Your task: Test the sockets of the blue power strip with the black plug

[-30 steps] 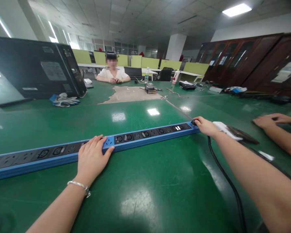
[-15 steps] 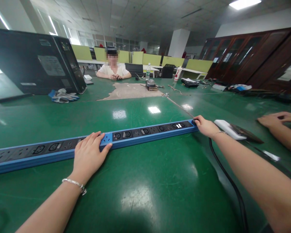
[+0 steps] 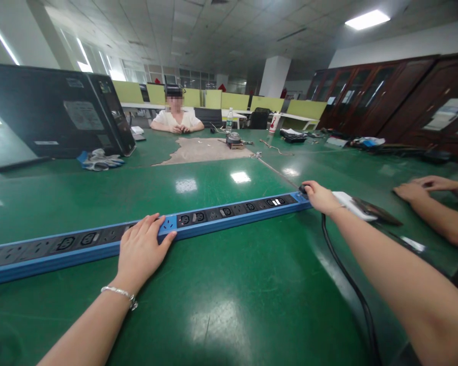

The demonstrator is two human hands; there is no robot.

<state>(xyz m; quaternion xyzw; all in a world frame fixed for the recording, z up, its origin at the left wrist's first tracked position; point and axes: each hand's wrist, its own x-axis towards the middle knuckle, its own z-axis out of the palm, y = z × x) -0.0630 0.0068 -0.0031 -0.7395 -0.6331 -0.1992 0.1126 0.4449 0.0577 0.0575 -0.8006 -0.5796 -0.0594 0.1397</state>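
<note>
Resting open, left hand [image 3: 141, 249] is lying palm-down across blue power strip [image 3: 221, 224] at 8 o'clock of view centre, thumb pointing out. Strip is running from past 8 o'clock to 3 o'clock on green table [image 3: 252, 284]. Right hand [image 3: 318, 196] is pinching black plug [image 3: 302, 189] at strip's 3 o'clock end, grip narrow; can't tell if fully seated. Black cable [image 3: 346, 278] is trailing toward 4 o'clock. White block [image 3: 351, 205] is lying just beside right wrist, co-worker's hands [image 3: 412, 192] resting farther at 3.
</note>
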